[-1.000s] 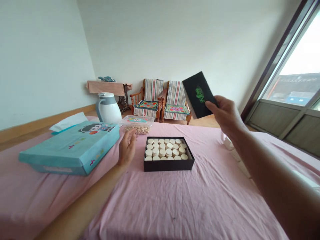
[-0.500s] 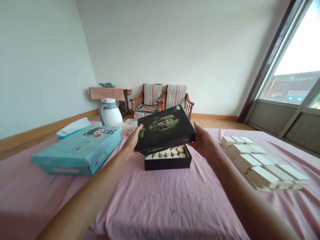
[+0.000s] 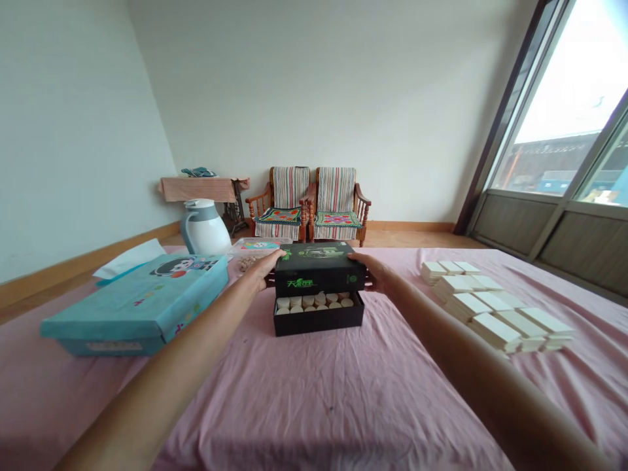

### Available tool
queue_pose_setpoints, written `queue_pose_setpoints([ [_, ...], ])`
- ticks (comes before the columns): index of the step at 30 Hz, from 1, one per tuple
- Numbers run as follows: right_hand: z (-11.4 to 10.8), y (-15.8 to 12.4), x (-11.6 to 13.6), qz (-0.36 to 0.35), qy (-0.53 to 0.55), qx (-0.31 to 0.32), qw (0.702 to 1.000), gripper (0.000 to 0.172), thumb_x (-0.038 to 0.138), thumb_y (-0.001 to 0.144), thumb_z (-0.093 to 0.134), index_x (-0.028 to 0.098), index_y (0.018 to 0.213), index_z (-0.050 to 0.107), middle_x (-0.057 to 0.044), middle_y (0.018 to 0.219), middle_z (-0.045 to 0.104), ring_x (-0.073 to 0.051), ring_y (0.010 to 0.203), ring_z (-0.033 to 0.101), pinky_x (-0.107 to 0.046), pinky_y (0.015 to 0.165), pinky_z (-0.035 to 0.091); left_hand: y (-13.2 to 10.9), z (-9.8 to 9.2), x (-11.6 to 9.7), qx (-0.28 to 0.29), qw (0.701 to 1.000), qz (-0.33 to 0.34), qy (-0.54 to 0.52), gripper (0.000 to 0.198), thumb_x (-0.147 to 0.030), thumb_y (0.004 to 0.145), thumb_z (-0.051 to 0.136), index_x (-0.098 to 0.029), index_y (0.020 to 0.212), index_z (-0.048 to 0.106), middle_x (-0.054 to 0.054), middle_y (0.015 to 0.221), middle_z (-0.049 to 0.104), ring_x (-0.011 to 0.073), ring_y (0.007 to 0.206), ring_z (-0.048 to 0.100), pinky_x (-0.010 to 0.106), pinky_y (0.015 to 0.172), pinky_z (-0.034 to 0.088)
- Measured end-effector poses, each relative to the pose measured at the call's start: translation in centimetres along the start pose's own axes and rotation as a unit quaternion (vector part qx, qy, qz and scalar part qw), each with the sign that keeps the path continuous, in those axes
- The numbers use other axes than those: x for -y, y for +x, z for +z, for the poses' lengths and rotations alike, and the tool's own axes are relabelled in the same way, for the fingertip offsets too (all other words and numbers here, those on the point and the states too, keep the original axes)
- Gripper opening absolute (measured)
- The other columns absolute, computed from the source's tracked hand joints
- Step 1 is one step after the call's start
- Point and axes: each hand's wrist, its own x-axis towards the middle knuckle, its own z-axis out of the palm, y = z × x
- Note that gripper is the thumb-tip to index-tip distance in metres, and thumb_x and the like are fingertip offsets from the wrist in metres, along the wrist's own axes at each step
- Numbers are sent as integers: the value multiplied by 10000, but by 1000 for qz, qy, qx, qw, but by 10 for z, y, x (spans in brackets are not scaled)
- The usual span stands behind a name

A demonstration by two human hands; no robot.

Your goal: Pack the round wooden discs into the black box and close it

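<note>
A black lid (image 3: 318,269) with green print is level just above an open black box (image 3: 318,322), covering its far part. Rows of round pale wooden discs (image 3: 314,302) show in the box below the lid's front edge. My left hand (image 3: 267,271) grips the lid's left side, thumb on top. On the right side my right hand (image 3: 375,271) holds it the same way. The fingers of both hands are partly hidden beside the lid.
On the pink cloth (image 3: 304,405) a light blue box (image 3: 137,294) lies left, near a white jug (image 3: 206,229). Stacks of pale wooden blocks (image 3: 495,301) stand right. Behind the lid is a clear tray (image 3: 260,245). Two chairs (image 3: 336,203) stand beyond.
The lid has come down from a tilted pose to level, lower over the box, with both hands still on it. The view has shifted slightly.
</note>
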Motion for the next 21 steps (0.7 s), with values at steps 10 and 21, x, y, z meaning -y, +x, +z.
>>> queue_pose_setpoints([
  [10, -15, -11, -9, 18, -22, 37, 999, 319, 476, 695, 606, 201, 704, 446, 15, 631, 509, -103, 534, 480, -204, 448, 317, -8, -5, 2, -18, 999, 8, 40, 268, -431, 668, 665, -187, 646, 556, -34, 465, 531, 124, 390, 477, 243, 421, 404],
  [21, -8, -31, -20, -9, -16, 62, 998, 305, 487, 724, 586, 213, 849, 532, -14, 750, 583, -157, 668, 578, -305, 621, 477, -33, -9, 12, -7, 999, 4, 40, 265, -435, 653, 656, -201, 615, 538, -23, 446, 527, 119, 364, 429, 227, 385, 345],
])
